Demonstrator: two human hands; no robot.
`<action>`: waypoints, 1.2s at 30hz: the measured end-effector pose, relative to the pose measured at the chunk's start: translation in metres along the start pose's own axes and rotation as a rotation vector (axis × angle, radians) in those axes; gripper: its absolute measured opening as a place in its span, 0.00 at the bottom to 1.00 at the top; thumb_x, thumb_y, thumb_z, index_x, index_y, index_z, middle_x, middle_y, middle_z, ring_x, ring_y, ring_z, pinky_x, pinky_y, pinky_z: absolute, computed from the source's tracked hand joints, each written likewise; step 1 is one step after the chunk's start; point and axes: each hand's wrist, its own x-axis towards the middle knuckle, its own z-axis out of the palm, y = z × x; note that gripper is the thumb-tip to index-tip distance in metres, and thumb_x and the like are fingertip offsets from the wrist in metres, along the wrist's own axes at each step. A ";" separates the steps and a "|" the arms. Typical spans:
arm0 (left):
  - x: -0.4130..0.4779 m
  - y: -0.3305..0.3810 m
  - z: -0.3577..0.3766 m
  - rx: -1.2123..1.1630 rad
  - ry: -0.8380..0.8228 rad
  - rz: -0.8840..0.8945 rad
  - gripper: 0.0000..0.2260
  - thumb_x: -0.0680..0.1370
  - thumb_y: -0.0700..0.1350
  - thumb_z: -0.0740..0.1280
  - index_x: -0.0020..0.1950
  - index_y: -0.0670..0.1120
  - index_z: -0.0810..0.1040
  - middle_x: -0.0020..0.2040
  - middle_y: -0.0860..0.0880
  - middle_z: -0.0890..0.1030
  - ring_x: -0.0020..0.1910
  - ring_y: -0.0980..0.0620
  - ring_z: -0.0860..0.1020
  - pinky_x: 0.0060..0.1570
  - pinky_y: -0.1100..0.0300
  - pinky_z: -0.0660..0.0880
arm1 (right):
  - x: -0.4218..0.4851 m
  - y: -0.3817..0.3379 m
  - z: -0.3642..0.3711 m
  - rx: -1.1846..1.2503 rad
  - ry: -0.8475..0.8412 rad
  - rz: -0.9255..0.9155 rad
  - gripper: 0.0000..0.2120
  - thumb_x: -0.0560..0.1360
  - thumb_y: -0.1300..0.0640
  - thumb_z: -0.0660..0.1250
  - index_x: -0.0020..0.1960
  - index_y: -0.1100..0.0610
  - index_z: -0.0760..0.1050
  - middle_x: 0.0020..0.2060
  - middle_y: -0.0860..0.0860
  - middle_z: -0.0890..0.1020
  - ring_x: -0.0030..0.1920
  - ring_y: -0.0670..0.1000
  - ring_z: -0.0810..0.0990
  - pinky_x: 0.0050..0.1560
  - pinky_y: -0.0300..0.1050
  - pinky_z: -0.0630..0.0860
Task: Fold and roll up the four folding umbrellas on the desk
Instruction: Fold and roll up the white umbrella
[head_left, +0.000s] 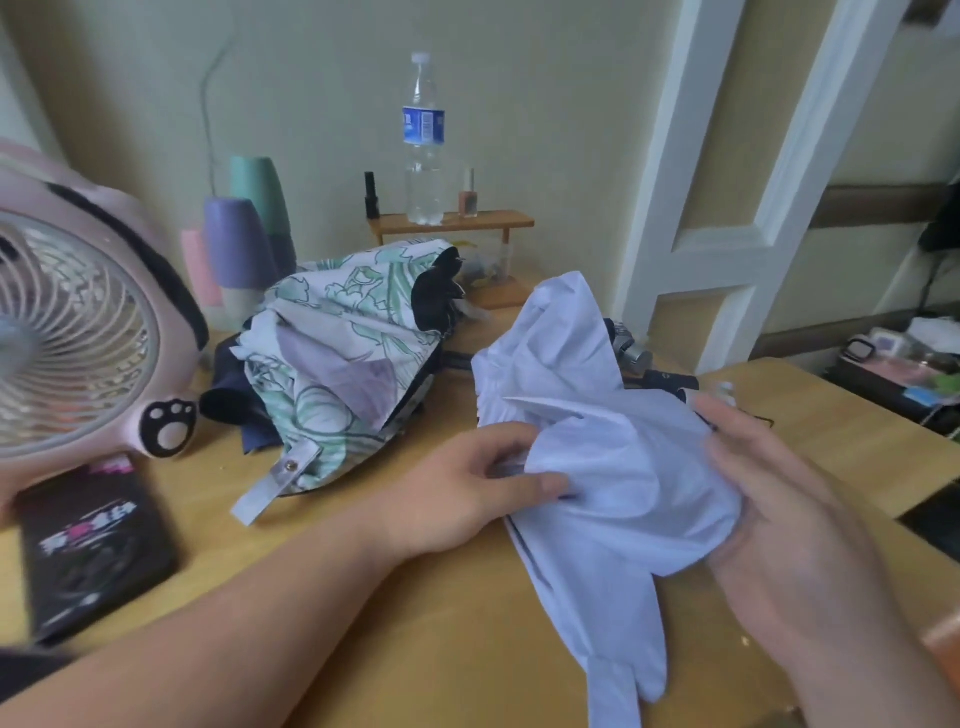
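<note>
A pale lavender-white folding umbrella (587, 415) lies crumpled on the wooden desk (415, 623) in front of me. My left hand (467, 488) pinches a fold of its cloth at the left side. My right hand (779, 499) holds the bunched canopy from the right, fingers wrapped behind the fabric. A floral green-and-lilac umbrella (337, 353) with black lining sits loosely heaped at centre left, its strap (270, 483) trailing toward me. A dark navy umbrella (234, 400) peeks out beneath it. Another dark umbrella's handle (665, 379) shows behind the white one.
A pink desk fan (78, 338) stands at the left, with a black box (93, 545) in front of it. Behind are purple and teal cups (244, 239), a small wooden shelf (452, 223) with a water bottle (423, 140) and nail polish. The desk's right edge drops off near a white door frame.
</note>
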 end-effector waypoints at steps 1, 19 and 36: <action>0.000 0.001 0.001 0.025 -0.005 0.043 0.15 0.79 0.42 0.72 0.65 0.45 0.80 0.63 0.50 0.83 0.65 0.50 0.79 0.67 0.52 0.73 | -0.001 0.004 -0.001 -0.023 -0.059 -0.006 0.16 0.73 0.56 0.70 0.61 0.53 0.82 0.58 0.54 0.86 0.59 0.54 0.85 0.51 0.46 0.83; 0.017 -0.027 -0.014 0.642 0.175 0.063 0.18 0.85 0.52 0.60 0.75 0.56 0.71 0.74 0.64 0.71 0.75 0.66 0.64 0.79 0.41 0.52 | 0.037 -0.047 0.024 0.238 -0.092 0.029 0.26 0.69 0.59 0.66 0.66 0.48 0.79 0.58 0.55 0.85 0.58 0.57 0.85 0.52 0.56 0.82; 0.017 -0.025 -0.023 0.734 0.441 0.111 0.03 0.75 0.44 0.77 0.41 0.49 0.85 0.44 0.54 0.79 0.46 0.53 0.77 0.51 0.58 0.75 | 0.015 -0.044 0.032 -0.070 -0.218 -0.106 0.22 0.69 0.65 0.66 0.61 0.54 0.81 0.38 0.56 0.84 0.44 0.54 0.85 0.46 0.43 0.82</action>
